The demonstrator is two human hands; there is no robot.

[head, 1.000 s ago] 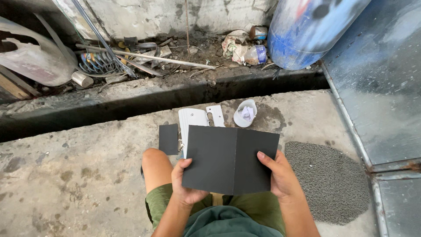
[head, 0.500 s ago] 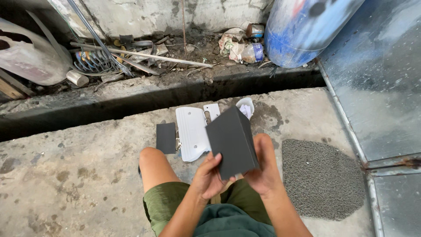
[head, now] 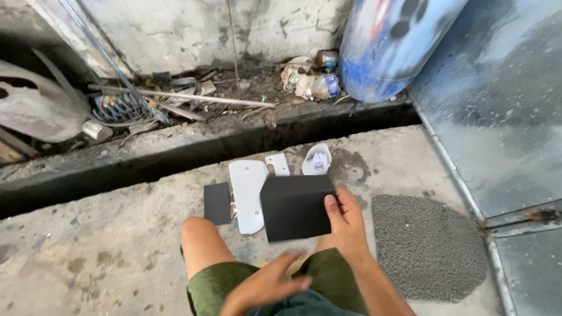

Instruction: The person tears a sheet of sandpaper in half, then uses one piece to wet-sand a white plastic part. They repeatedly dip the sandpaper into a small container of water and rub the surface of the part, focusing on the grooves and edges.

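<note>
1. A folded dark grey sheet (head: 296,207), matte like abrasive paper, is held above the concrete floor (head: 105,251) in front of the person's knees, its folded top edge towards the gutter.
2. The right hand (head: 346,225) holds it by its right edge: the thumb lies on the upper face and the other fingers are tucked behind, pinching the sheet.
3. The left hand (head: 266,285) hangs low over the green shorts (head: 231,287), apart from the sheet. It is blurred, so whether its fingers are spread or closed cannot be told; it seems to hold nothing.
4. Just left of the sheet, on the floor, lies a white plastic panel (head: 247,193) with rounded corners and faint ribs, partly covered by the sheet.
5. Left of the panel lies a small dark rectangle (head: 217,203) of the same matte material, flat on the floor.
6. Behind the sheet sit a small white plate (head: 277,165) and a crumpled white wrapper (head: 317,161) with pale purple marks.
7. To the right, a coarse grey mat (head: 427,248) lies beside a metal floor plate (head: 503,134) with a rusty seam.
8. Beyond runs a dark gutter (head: 175,158); behind it are litter, sticks, a pale plastic shell cut off at the left edge, and a blue barrel (head: 389,47) cut off at the top.
</note>
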